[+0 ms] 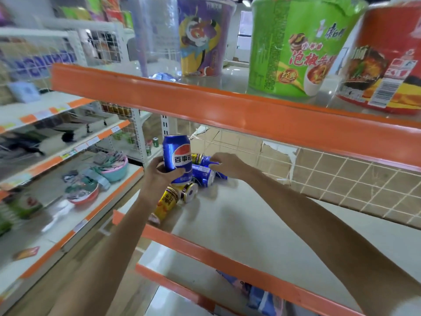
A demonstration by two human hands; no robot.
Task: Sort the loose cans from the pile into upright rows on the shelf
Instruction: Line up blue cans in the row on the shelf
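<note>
Left hand [159,173] grips upright blue Pepsi can [177,159] reading "百事可"; right hand [224,164] clasps a lying blue can [208,161] in pile on shelf [250,224].

"百事可" on blue can [177,158]; "泡椒" on green noodle tub [296,46].

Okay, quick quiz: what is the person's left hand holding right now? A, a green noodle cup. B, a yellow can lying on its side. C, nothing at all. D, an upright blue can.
D: the left hand grips an upright blue can, while the yellow cans lie loose on the shelf below it.
</note>
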